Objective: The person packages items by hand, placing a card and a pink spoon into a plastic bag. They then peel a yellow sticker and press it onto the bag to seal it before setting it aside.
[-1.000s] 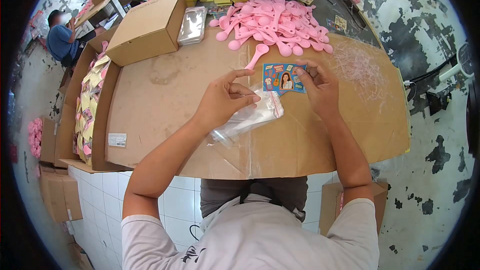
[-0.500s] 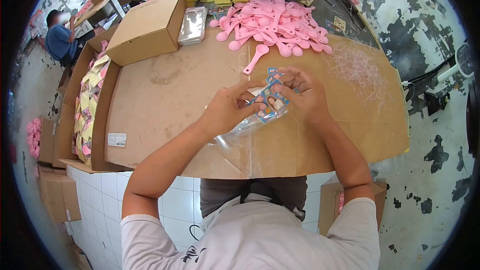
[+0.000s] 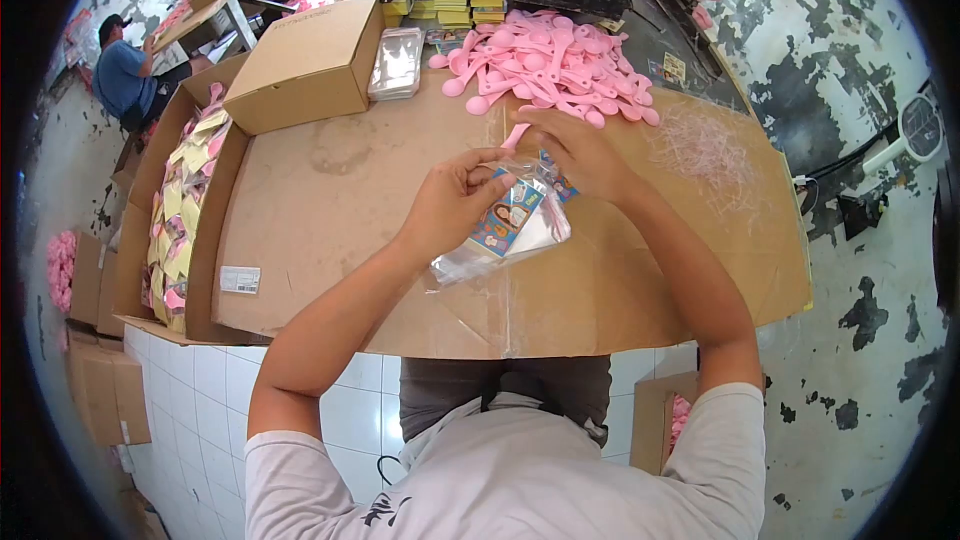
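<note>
Right hand (image 3: 588,158) from flat printed card (image 3: 507,220) to smooth pink spoon (image 3: 516,137)

On the tan tabletop (image 3: 340,210), stained darker brown toward its far left corner, we see a bright blue card (image 3: 508,217) patterned in yellow and pink, against a colourless, see-through bag (image 3: 465,265) (we read its narrow strip as pinkish). Along the far edge, the heap of spoons (image 3: 550,65) is one even pink. Toward the far right corner, we find pale pinkish-white strands (image 3: 705,155). Along the left edge, packets (image 3: 180,200) mix cream and pink. Past the near edge, we have a pale grey shirt (image 3: 510,470) with black print and gridded white tiles (image 3: 350,420).
</note>
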